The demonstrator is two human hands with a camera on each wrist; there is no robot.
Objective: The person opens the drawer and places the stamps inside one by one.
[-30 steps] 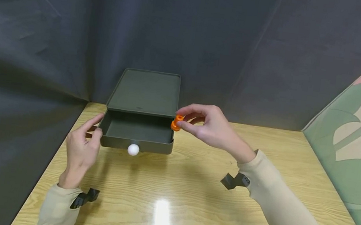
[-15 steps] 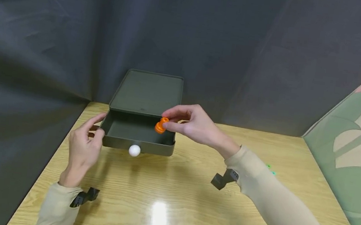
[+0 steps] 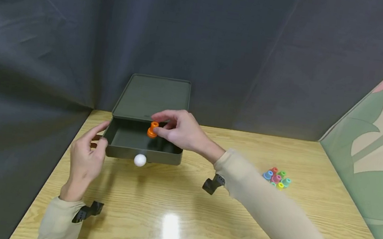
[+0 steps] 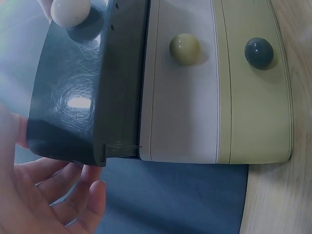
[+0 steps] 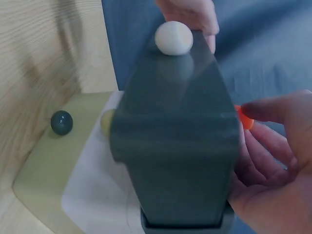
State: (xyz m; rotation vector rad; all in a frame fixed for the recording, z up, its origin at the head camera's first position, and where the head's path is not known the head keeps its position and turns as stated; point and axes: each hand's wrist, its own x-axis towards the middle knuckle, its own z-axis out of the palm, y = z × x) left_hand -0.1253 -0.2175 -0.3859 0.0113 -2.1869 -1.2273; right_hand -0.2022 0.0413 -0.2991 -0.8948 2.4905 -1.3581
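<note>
My right hand (image 3: 184, 132) pinches an orange pawn-shaped peg (image 3: 152, 130) between thumb and fingertips, just over the pulled-out dark green drawer (image 3: 163, 157). The peg is upright, wider at its lower end. In the right wrist view only a bit of the orange peg (image 5: 247, 118) shows past the drawer. A white round knob (image 3: 140, 160) sits on the drawer's front. At the drawer's left side, my left hand (image 3: 86, 158) holds its front corner, thumb toward the front; in the left wrist view its fingers (image 4: 66, 187) lie along the side and are partly hidden.
Beneath the drawer are a white drawer (image 4: 183, 112) and a yellow-green drawer (image 4: 258, 114), both pushed in. Several coloured pegs (image 3: 276, 178) stand in a cluster on the wooden table (image 3: 221, 227), beside my right forearm. A dark cloth (image 3: 221, 51) hangs behind the chest.
My right hand has carried the orange peg leftward, from the drawer's right edge to above its middle. The cluster of coloured pegs has come into sight. My left hand stays at the drawer.
</note>
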